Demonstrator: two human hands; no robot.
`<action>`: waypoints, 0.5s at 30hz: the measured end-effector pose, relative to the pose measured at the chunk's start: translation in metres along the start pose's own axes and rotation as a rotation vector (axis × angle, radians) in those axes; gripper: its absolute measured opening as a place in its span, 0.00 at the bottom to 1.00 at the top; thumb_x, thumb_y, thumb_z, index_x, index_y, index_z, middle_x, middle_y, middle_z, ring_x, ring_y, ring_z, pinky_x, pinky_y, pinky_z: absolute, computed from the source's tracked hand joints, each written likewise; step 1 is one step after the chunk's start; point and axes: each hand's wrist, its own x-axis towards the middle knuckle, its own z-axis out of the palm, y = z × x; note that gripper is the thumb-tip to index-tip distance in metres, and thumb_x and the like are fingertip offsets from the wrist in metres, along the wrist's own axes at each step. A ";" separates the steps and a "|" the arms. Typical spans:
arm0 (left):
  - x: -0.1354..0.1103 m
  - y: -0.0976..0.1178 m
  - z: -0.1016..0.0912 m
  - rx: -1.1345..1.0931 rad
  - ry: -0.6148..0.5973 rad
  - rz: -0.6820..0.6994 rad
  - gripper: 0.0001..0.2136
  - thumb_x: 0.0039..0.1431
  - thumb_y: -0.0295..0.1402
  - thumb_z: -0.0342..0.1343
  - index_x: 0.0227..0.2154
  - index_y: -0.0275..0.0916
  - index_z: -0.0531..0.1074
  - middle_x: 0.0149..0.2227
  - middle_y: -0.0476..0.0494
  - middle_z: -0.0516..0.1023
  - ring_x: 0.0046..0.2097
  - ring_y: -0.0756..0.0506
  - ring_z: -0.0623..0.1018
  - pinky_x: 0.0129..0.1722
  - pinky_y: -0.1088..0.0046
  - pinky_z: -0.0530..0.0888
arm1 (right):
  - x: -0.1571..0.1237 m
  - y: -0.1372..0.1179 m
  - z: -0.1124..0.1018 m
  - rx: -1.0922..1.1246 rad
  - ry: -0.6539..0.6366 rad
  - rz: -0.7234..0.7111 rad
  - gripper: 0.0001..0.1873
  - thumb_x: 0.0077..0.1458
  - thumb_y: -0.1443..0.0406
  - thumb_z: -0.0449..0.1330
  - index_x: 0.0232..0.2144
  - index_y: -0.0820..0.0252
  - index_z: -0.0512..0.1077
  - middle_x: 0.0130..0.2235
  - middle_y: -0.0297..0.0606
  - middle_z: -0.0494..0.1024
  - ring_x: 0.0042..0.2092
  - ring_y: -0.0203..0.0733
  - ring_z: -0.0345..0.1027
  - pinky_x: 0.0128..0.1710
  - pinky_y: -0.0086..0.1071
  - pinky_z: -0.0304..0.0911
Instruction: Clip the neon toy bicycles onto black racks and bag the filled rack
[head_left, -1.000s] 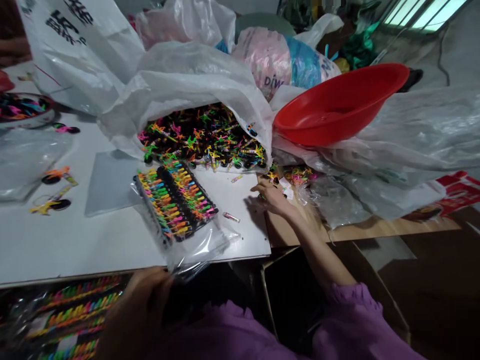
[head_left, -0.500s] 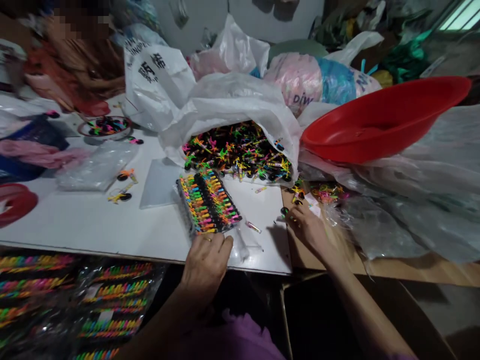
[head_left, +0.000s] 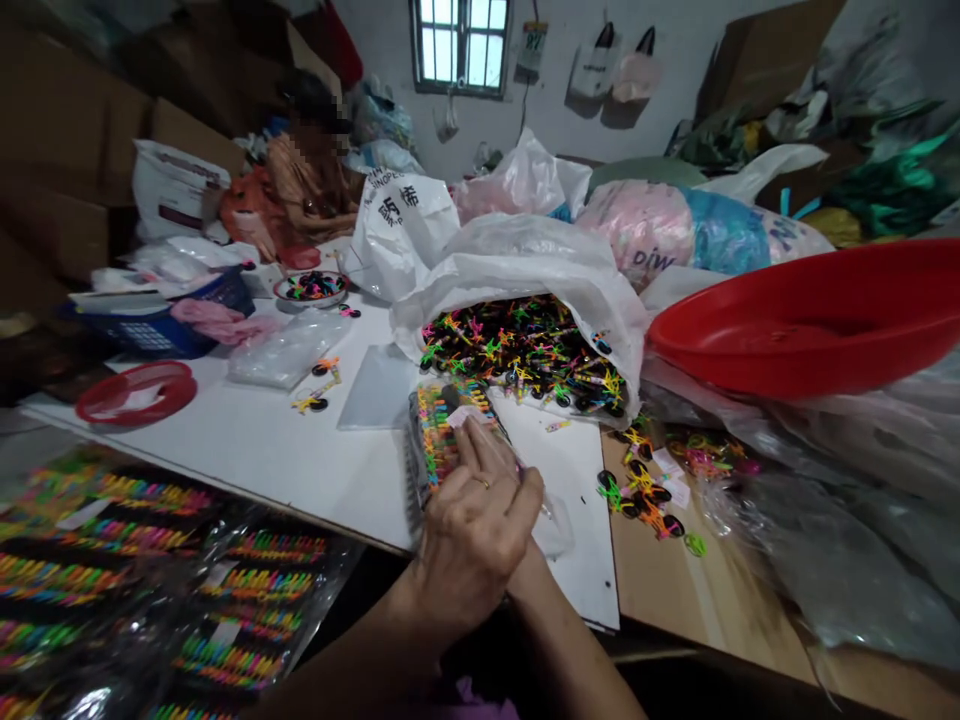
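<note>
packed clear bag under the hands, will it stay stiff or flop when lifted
The packed clear bag would probably lift as a fairly firm block, since its colourful rows sit close together. Its loose end looks thin and crumpled, so likely floppy. The shiny film may feel slippery.

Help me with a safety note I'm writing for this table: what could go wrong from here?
The clear bag of colorful pieces lies near the front edge of the white table, so a hard pull might drag it off. The white slip over those pieces could crease or end up crooked. The white sack gapes toward the bag, so a bump might spill its loose pieces.
</note>
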 end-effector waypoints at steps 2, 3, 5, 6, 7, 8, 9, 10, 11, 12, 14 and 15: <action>-0.011 0.001 -0.004 -0.010 -0.002 0.006 0.13 0.59 0.26 0.42 0.43 0.30 0.68 0.25 0.44 0.73 0.26 0.47 0.70 0.28 0.68 0.65 | -0.007 -0.005 -0.004 -0.011 -0.036 -0.022 0.24 0.59 0.70 0.47 0.58 0.64 0.53 0.58 0.51 0.60 0.60 0.54 0.50 0.56 0.56 0.53; -0.019 0.000 -0.006 -0.005 -0.004 -0.001 0.13 0.59 0.25 0.42 0.42 0.31 0.69 0.24 0.46 0.72 0.26 0.48 0.70 0.28 0.69 0.64 | -0.017 -0.009 -0.010 -0.011 -0.056 -0.045 0.24 0.59 0.70 0.46 0.58 0.64 0.53 0.57 0.51 0.61 0.60 0.54 0.50 0.56 0.56 0.53; -0.038 -0.004 -0.009 0.044 -0.027 -0.046 0.12 0.58 0.23 0.44 0.39 0.34 0.70 0.20 0.49 0.69 0.24 0.49 0.69 0.27 0.71 0.63 | -0.045 -0.019 -0.026 0.005 -0.113 -0.099 0.23 0.61 0.69 0.44 0.58 0.63 0.54 0.56 0.49 0.64 0.59 0.51 0.53 0.55 0.50 0.58; -0.049 -0.007 -0.011 0.090 -0.053 -0.076 0.12 0.57 0.22 0.44 0.38 0.36 0.71 0.18 0.51 0.68 0.23 0.50 0.68 0.27 0.71 0.63 | -0.061 -0.025 -0.035 0.023 -0.137 -0.142 0.23 0.61 0.68 0.43 0.58 0.62 0.54 0.55 0.47 0.65 0.58 0.48 0.55 0.55 0.45 0.60; -0.060 -0.011 -0.014 0.141 -0.091 -0.102 0.12 0.57 0.22 0.44 0.37 0.37 0.72 0.17 0.51 0.67 0.22 0.50 0.68 0.26 0.71 0.62 | -0.078 -0.029 -0.044 0.045 -0.164 -0.190 0.22 0.62 0.69 0.42 0.58 0.61 0.55 0.54 0.45 0.67 0.57 0.45 0.57 0.54 0.40 0.62; -0.072 -0.016 -0.018 0.191 -0.144 -0.130 0.13 0.58 0.23 0.43 0.36 0.38 0.72 0.17 0.51 0.66 0.22 0.49 0.68 0.26 0.71 0.62 | -0.093 -0.033 -0.053 0.078 -0.189 -0.262 0.21 0.62 0.68 0.42 0.57 0.60 0.57 0.53 0.43 0.68 0.56 0.43 0.58 0.52 0.37 0.64; -0.084 -0.022 -0.023 0.241 -0.205 -0.171 0.14 0.58 0.23 0.42 0.37 0.40 0.72 0.16 0.51 0.66 0.22 0.49 0.69 0.26 0.71 0.62 | -0.105 -0.034 -0.061 0.122 -0.214 -0.325 0.20 0.62 0.68 0.42 0.55 0.60 0.59 0.51 0.42 0.70 0.55 0.42 0.61 0.51 0.35 0.65; -0.096 -0.028 -0.030 0.291 -0.257 -0.230 0.14 0.58 0.25 0.41 0.37 0.41 0.73 0.16 0.51 0.66 0.22 0.48 0.69 0.26 0.70 0.62 | -0.115 -0.034 -0.068 0.173 -0.239 -0.367 0.19 0.62 0.68 0.43 0.53 0.60 0.61 0.50 0.42 0.71 0.53 0.42 0.63 0.48 0.34 0.67; -0.109 -0.035 -0.038 0.332 -0.298 -0.309 0.14 0.59 0.27 0.42 0.37 0.43 0.73 0.16 0.50 0.67 0.22 0.48 0.69 0.26 0.70 0.62 | -0.122 -0.031 -0.073 0.226 -0.260 -0.381 0.18 0.62 0.69 0.43 0.52 0.60 0.63 0.48 0.43 0.73 0.51 0.42 0.65 0.46 0.34 0.68; -0.122 -0.041 -0.048 0.361 -0.325 -0.407 0.14 0.60 0.30 0.42 0.37 0.44 0.73 0.18 0.50 0.70 0.23 0.47 0.70 0.27 0.71 0.62 | -0.125 -0.028 -0.076 0.276 -0.281 -0.365 0.18 0.61 0.70 0.43 0.50 0.60 0.64 0.46 0.44 0.73 0.49 0.42 0.66 0.44 0.34 0.69; -0.153 -0.052 -0.069 0.377 -0.358 -0.633 0.13 0.60 0.36 0.42 0.37 0.45 0.73 0.25 0.48 0.76 0.27 0.47 0.73 0.30 0.71 0.65 | -0.124 -0.019 -0.075 0.355 -0.320 -0.304 0.18 0.59 0.72 0.45 0.50 0.60 0.64 0.44 0.45 0.73 0.46 0.42 0.68 0.42 0.33 0.69; -0.170 -0.055 -0.080 0.360 -0.380 -0.738 0.14 0.61 0.38 0.42 0.38 0.45 0.73 0.29 0.48 0.77 0.31 0.47 0.75 0.33 0.72 0.66 | -0.121 -0.016 -0.071 0.378 -0.342 -0.286 0.19 0.57 0.73 0.46 0.50 0.60 0.63 0.44 0.45 0.73 0.46 0.42 0.68 0.42 0.33 0.69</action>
